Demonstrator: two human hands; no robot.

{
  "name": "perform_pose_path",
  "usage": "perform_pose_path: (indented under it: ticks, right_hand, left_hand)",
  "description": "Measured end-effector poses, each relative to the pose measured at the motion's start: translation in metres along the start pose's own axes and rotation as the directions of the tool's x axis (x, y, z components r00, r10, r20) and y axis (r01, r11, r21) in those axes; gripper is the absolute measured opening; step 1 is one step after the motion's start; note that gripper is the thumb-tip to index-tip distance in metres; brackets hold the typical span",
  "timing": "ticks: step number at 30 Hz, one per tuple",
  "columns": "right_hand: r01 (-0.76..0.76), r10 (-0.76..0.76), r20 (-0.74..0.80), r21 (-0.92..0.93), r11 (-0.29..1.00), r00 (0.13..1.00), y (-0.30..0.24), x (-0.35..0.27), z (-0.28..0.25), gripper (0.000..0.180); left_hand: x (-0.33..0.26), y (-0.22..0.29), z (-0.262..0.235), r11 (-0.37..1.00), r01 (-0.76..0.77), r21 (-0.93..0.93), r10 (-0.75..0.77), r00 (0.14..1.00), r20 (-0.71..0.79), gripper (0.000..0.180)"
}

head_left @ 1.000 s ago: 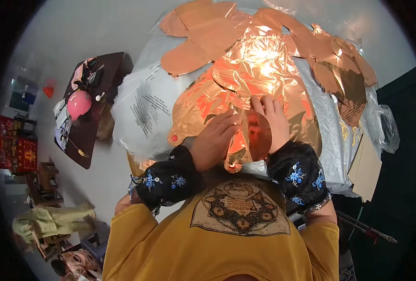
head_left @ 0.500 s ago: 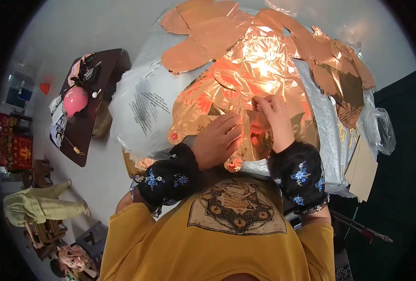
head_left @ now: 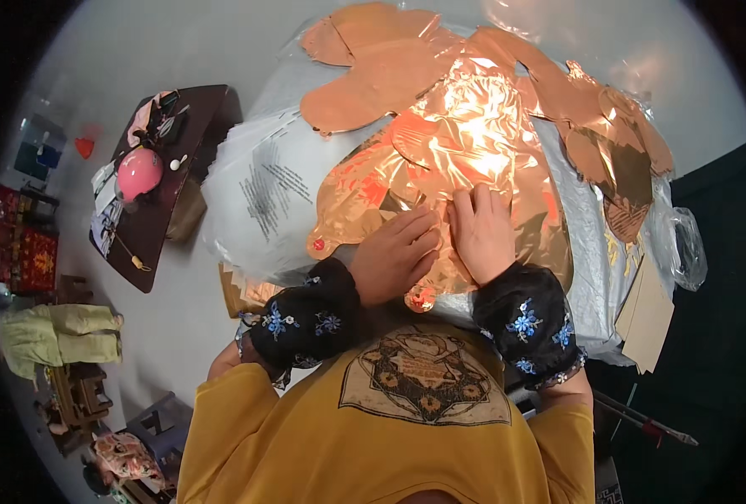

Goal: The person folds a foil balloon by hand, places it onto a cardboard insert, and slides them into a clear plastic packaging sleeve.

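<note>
**Both Hands on Foil, Flap Laid Down**

Change, left to right: The left hand [head_left: 396, 262] stays at nearly the same position, palm down on the shiny copper foil piece [head_left: 440, 189]. The flap that stood folded up between the hands a second ago is now laid down. The right hand [head_left: 482, 235], which was picking at the foil edge half a second ago, now rests on the surface with fingers bent. Neither hand is clenched; whether the right fingertips pinch any foil, the view does not tell. At far left, the person in light green [head_left: 62, 332] has shifted position.

Count, left to right: two other people, the second in a patterned top [head_left: 127, 460]; one pink helmet [head_left: 139, 174] on one dark bench [head_left: 167, 214]; one stack of clear printed bags [head_left: 251, 197], number of layers not readable; two round tabs on the near foil edge; two groups of matte copper foil, upper left [head_left: 381, 74] and right [head_left: 612, 160]; one loose clear bag [head_left: 686, 249].

Edges and room, left to right: A floor strip separates the dark bench from the printed bags. These bags border the shiny foil's left side. A narrow gap separates the hands. Grey-white wrapping [head_left: 590, 286] borders the right side. The near edge lies close to the yellow shirt [head_left: 373, 454].
</note>
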State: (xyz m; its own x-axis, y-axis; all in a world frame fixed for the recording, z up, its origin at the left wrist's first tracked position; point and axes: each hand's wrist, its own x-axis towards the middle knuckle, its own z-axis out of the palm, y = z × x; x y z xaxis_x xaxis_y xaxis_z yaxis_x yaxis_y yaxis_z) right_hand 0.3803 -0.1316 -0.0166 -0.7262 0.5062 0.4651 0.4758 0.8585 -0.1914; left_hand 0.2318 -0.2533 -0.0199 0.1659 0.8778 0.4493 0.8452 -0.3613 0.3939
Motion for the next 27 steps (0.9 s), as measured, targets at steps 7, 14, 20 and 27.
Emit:
perform_pose_path:
  ticks: [7, 14, 20, 27]
  right_hand:
    - [0.001, 0.0, 0.01, -0.055, 0.999, 1.0, 0.001, 0.0, 0.008, 0.015]
    - [0.014, -0.016, -0.021, -0.102, 0.995, 1.0, 0.004, -0.002, 0.013, 0.014]
    - [-0.007, 0.006, -0.018, -0.08, 0.997, 1.0, 0.004, -0.004, 0.014, 0.022]
    - [0.003, -0.007, -0.028, -0.12, 0.993, 1.0, 0.004, -0.003, 0.011, 0.04]
  left_hand:
    - [0.007, -0.005, -0.013, 0.991, 0.016, -0.135, -0.015, 1.0, 0.007, 0.027]
    - [0.038, -0.082, -0.06, 0.869, 0.476, 0.135, -0.451, 0.875, -0.176, 0.028]
    - [0.065, -0.109, -0.073, 0.844, 0.501, 0.194, -0.516, 0.856, 0.032, 0.042]
    - [0.076, -0.12, -0.08, 0.502, 0.8, -0.327, -0.612, 0.597, 0.519, 0.03]
